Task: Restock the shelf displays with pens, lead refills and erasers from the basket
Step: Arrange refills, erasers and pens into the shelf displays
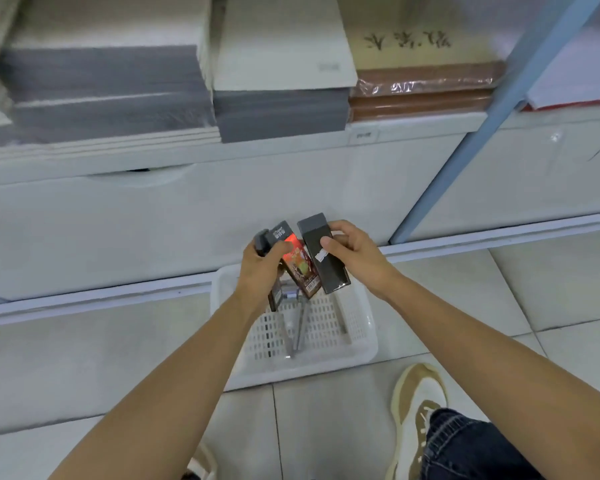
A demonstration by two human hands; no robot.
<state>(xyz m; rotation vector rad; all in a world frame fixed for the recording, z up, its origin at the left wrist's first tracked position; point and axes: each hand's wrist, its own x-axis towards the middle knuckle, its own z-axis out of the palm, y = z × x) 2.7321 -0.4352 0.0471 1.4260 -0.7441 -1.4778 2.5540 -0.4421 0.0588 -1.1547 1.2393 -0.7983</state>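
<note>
A white perforated basket [326,355] sits on the tiled floor below my hands, with a few slim grey pens [300,332] lying inside. My left hand [258,271] grips a red and brown printed box [300,268] together with a grey box [261,241] behind it. My right hand [355,252] holds a dark grey box [321,249] with a small white label, thumb on its front. All the boxes are held upright and fanned out above the basket's far end.
A white shelf unit rises ahead, its front edge [222,150] carrying stacks of grey paper pads [101,84] and brown wrapped pads [423,91]. A blue upright post [499,109] stands at the right. My shoe [418,410] is on the floor beside the basket.
</note>
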